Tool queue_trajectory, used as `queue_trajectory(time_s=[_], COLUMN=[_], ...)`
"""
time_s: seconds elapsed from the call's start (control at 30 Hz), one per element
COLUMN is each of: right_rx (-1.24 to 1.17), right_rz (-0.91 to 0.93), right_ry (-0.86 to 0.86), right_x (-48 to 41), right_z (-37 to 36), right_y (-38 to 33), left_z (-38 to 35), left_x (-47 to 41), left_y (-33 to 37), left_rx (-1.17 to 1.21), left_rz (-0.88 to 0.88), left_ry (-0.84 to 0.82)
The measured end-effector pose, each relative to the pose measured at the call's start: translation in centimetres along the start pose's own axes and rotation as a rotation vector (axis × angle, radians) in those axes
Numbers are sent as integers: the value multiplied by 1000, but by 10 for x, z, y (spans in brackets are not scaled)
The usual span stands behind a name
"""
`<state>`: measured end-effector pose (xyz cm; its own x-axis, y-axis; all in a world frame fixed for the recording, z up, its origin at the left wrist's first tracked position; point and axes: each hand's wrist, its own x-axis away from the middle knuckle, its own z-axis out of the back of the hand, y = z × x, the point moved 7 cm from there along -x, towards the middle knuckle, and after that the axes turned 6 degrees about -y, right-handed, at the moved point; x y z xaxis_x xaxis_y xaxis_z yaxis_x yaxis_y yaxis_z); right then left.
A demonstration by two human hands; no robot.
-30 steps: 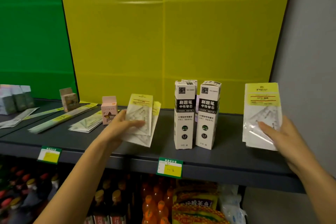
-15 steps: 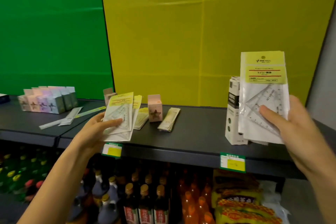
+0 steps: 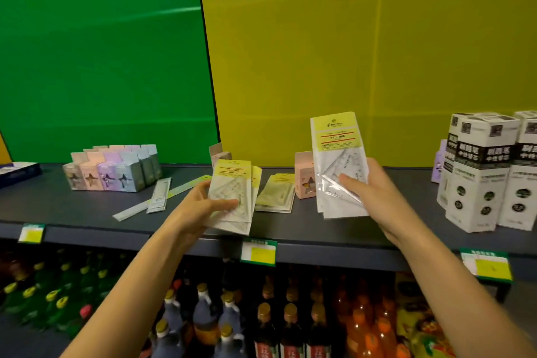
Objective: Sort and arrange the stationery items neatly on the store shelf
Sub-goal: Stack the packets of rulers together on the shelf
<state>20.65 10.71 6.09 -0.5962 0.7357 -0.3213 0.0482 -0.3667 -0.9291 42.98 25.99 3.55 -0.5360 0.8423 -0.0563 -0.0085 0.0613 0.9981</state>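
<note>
We're at the dark shelf (image 3: 87, 212), white refill boxes (image 3: 479, 177) standing at the right. Our right hand (image 3: 374, 197) grips upright set-square packets (image 3: 334, 148) centre-right above it. Just left, our left hand (image 3: 200, 206) pinches a smaller packet stack (image 3: 232, 183) over the near edge.

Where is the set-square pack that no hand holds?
In the head view, the loose pack lies flat on the shelf, between the packs in the left hand and a lone pink box.

Small boxes (image 3: 112, 174) left on shelf (image 3: 87, 212), tall boxes (image 3: 488, 177) right.
</note>
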Motion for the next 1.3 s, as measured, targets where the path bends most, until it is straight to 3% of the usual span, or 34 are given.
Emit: queue_trajectory(time_s=[0.47,0.67,0.8,1.0,1.3], right_rx=[63,101,183,237,550], right_rz=[37,-17,-61,-148,-284], right_ry=[-48,-29,-2,-9,0], right_x=[-73,-86,-89,-90,-95], right_z=[-57,-77,-98,-118,-128], right_y=[5,14,26,44,67], left_z=[-43,-48,-41,-15,-43], left_x=[-107,-121,-128,-134,-127], left_y=[-27,-31,-44,-46,-47], left_rx=[-206,-538,-822,-185,-124], left_rz=[-1,-54,66,85,83], left_ry=[-38,-23,-93,7,-189])
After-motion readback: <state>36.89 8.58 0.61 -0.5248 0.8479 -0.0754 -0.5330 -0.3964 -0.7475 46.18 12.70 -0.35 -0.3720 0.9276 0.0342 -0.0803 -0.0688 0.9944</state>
